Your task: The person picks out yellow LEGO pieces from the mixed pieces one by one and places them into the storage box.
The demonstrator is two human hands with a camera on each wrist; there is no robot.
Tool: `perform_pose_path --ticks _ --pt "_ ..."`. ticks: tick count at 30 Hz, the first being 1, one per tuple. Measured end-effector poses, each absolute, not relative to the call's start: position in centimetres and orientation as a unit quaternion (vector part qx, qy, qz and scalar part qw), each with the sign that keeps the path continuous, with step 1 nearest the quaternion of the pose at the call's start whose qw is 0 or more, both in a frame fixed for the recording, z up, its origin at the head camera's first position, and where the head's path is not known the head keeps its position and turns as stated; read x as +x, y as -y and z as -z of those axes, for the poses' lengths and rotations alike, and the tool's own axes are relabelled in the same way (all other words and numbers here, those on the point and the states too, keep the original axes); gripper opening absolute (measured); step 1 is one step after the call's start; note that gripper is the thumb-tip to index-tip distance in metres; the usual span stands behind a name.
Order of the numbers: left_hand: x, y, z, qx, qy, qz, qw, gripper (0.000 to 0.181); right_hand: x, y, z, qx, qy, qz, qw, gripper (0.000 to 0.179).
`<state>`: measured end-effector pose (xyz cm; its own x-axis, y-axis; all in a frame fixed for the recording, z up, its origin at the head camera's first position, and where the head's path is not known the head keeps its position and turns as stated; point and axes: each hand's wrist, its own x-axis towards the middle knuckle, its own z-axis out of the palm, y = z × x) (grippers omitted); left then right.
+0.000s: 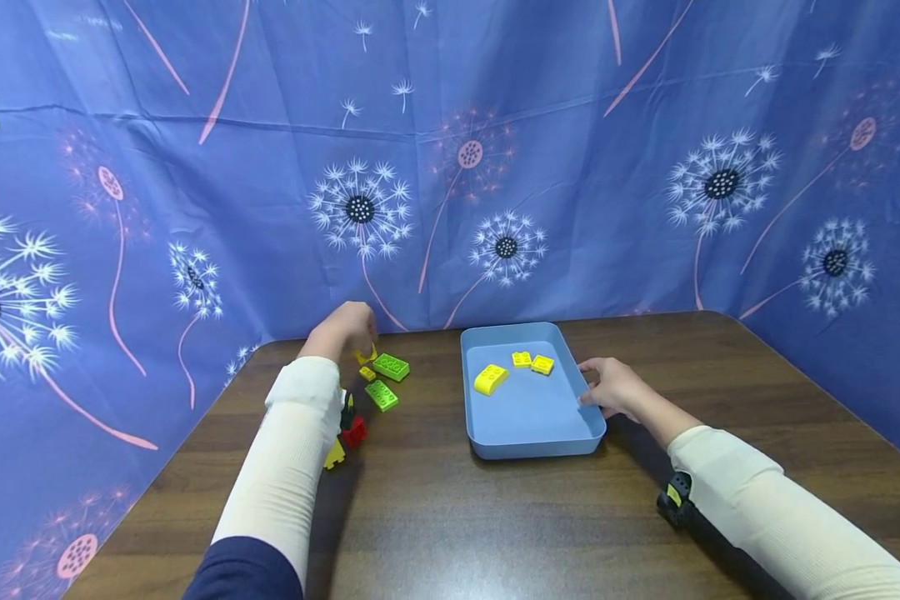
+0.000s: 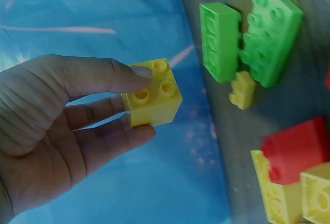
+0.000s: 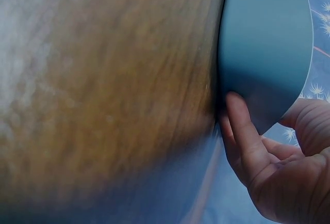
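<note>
At the far left of the table, my left hand (image 1: 347, 327) pinches a yellow toy building block (image 2: 164, 104) between thumb and fingers. In the left wrist view the block's round studs face the camera. My right hand (image 1: 617, 387) grips the right wall of a blue tray (image 1: 536, 449); its thumb reaches over the rim and its fingers lie along the outside. Inside the tray are a curved yellow block (image 1: 491, 379) and two small yellow blocks, one of them a square block (image 1: 521, 359). The right wrist view shows the fingers against the tray's outer wall.
Near my left hand lie two green blocks, a thicker one (image 1: 392, 367) and a flatter one (image 1: 382, 395), with a small yellow piece (image 1: 367, 374). A red block (image 1: 355, 432) and yellow blocks (image 1: 334, 454) sit partly behind the left forearm. Blue patterned cloth (image 1: 450, 242) hangs behind the table.
</note>
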<state>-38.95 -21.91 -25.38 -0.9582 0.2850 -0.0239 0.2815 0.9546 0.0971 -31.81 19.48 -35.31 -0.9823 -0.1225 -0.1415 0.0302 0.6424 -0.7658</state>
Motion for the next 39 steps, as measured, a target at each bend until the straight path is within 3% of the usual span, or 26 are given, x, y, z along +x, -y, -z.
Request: perform_pose_path --ticks 9,17,39 --pt "-39.7 19.3 24.4 0.235 -0.971 -0.032 -0.03 0.02 -31.9 -19.4 35.3 -0.028 -0.899 0.427 0.092 0.065" --pt "-37.9 16.0 22.8 0.269 -0.962 -0.008 -0.053 0.024 -32.1 -19.4 35.4 -0.027 -0.9 0.426 0.09 0.064" --pt "-35.2 7.1 22.6 0.378 -0.924 -0.031 -0.039 0.024 -32.0 -19.7 35.5 -0.037 -0.918 0.387 0.08 0.065"
